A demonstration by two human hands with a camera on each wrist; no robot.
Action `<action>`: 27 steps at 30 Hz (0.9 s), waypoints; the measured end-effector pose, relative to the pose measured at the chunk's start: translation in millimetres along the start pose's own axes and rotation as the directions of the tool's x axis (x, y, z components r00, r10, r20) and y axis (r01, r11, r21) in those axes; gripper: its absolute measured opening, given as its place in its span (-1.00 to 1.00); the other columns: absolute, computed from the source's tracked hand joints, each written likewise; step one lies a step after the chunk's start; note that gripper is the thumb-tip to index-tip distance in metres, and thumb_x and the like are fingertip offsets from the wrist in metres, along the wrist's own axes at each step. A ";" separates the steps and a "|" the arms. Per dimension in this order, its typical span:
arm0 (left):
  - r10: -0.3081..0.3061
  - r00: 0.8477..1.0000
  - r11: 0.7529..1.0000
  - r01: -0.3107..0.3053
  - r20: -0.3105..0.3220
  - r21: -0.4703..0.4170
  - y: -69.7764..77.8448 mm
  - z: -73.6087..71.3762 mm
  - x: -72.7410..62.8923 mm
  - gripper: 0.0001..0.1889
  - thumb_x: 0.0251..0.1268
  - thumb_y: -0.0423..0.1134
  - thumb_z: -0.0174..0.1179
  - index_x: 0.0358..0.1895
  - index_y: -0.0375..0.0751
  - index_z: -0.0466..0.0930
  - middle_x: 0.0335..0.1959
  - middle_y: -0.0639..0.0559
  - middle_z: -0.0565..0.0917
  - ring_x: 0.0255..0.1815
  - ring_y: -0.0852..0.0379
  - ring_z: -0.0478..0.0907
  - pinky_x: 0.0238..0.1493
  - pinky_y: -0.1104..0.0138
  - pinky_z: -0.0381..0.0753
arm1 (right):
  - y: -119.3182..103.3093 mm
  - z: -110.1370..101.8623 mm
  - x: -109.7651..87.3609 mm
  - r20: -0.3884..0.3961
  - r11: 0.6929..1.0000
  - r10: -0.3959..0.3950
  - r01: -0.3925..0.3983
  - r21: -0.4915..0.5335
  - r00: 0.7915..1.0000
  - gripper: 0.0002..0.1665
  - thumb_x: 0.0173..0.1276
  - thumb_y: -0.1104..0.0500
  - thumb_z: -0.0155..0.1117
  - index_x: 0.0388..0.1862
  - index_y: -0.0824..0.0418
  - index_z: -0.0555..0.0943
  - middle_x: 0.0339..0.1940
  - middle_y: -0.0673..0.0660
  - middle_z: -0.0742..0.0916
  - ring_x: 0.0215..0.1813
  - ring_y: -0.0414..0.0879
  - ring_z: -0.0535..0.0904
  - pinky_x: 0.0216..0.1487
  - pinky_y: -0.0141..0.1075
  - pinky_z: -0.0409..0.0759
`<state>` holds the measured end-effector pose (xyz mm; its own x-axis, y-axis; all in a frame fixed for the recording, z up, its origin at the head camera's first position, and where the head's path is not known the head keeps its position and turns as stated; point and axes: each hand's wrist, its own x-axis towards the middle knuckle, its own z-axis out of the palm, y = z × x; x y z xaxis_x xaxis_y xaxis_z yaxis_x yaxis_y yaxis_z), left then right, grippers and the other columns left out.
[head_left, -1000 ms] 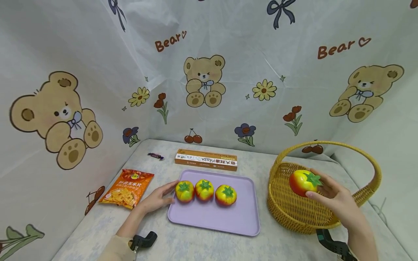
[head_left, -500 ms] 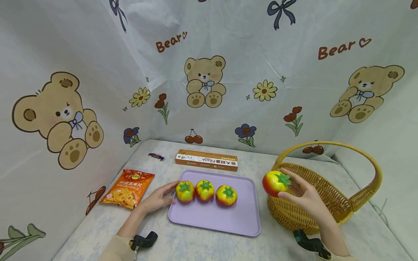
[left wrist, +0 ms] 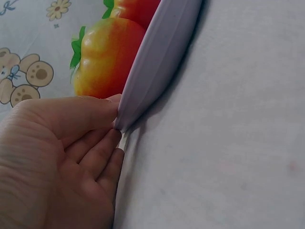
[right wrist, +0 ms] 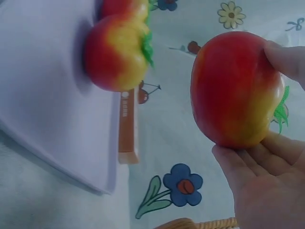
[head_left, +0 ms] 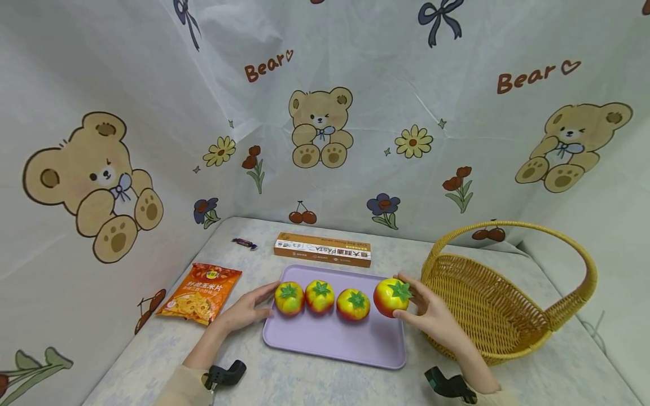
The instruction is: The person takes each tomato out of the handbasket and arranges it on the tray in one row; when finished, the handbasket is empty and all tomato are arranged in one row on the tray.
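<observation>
A red-and-yellow tomato [head_left: 391, 298] with a green leafy top is held between the thumb and fingers of my right hand [head_left: 431, 316], over the right side of the lilac tray [head_left: 335, 341]. The right wrist view shows this held tomato [right wrist: 233, 90] above the tray's level. Three similar tomatoes, including a left one [head_left: 289, 299], a middle one [head_left: 319, 297] and a right one [head_left: 353, 305], sit in a row on the tray. My left hand [head_left: 249, 309] pinches the tray's left edge; in the left wrist view its thumb and fingertips meet at the rim [left wrist: 143, 81].
A wicker basket [head_left: 487, 304] with a tall arched handle stands right of the tray. Behind the tray lies a pasta box [head_left: 322, 250]. An orange snack bag [head_left: 200, 293] and a small wrapped candy [head_left: 245, 243] lie at the left. A printed cloth wall encloses the table.
My right hand has carried the tomato leftward from above the basket to above the tray's right side. The left hand stays at the tray edge.
</observation>
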<state>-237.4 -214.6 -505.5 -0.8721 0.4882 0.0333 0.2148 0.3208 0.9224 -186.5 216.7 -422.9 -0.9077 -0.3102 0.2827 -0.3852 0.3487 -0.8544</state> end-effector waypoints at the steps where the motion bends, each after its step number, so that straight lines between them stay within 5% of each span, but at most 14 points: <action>1: 0.000 1.000 1.000 0.000 -0.001 0.002 0.0 0.1 0.1 -0.29 0.24 -0.37 0.21 0.44 -0.28 0.12 0.45 -0.20 0.13 0.43 -0.20 0.04 0.38 -0.04 0.04 | 1.9 1.8 0.3 -0.009 1.000 0.000 0.000 -0.026 1.000 -0.09 0.11 0.20 0.46 0.40 0.28 0.24 0.34 0.26 0.41 0.26 0.11 0.39 0.17 -0.54 0.32; 9: 0.011 1.000 1.000 -0.011 -0.001 -0.005 -0.9 -0.2 1.0 -0.29 0.24 -0.42 0.18 0.44 -0.33 0.09 0.44 -0.25 0.11 0.42 -0.24 0.05 0.35 -0.07 0.08 | 8.4 15.8 1.2 -0.092 0.984 -0.019 0.002 -0.178 0.996 -0.09 0.08 0.28 0.47 0.35 0.42 0.23 0.27 0.35 0.43 0.27 0.23 0.37 0.22 -0.11 0.34; 20: 0.019 1.000 1.000 -0.019 0.004 0.024 0.2 -0.4 0.9 -0.30 0.24 -0.40 0.19 0.43 -0.31 0.11 0.44 -0.22 0.13 0.43 -0.20 0.05 0.38 -0.03 0.05 | 15.9 27.7 1.4 -0.128 0.962 0.073 -0.104 -0.252 0.989 -0.05 0.10 0.27 0.45 0.38 0.44 0.16 0.31 0.39 0.36 0.28 0.27 0.34 0.25 0.04 0.34; 27: 0.013 1.000 1.000 -0.013 0.011 0.007 0.1 -0.3 0.5 -0.29 0.24 -0.40 0.20 0.44 -0.29 0.11 0.45 -0.21 0.12 0.43 -0.20 0.04 0.38 -0.04 0.05 | 23.1 36.0 -0.2 -0.176 0.934 0.062 -0.119 -0.337 0.982 -0.02 0.05 0.28 0.46 0.37 0.48 0.15 0.28 0.45 0.36 0.20 0.27 0.40 0.14 0.13 0.44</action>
<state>-237.9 -214.6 -505.3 -0.8643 0.5013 0.0411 0.2293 0.3199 0.9193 -189.2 193.1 -458.4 -0.9448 -0.1277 0.3017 -0.3080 0.6603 -0.6850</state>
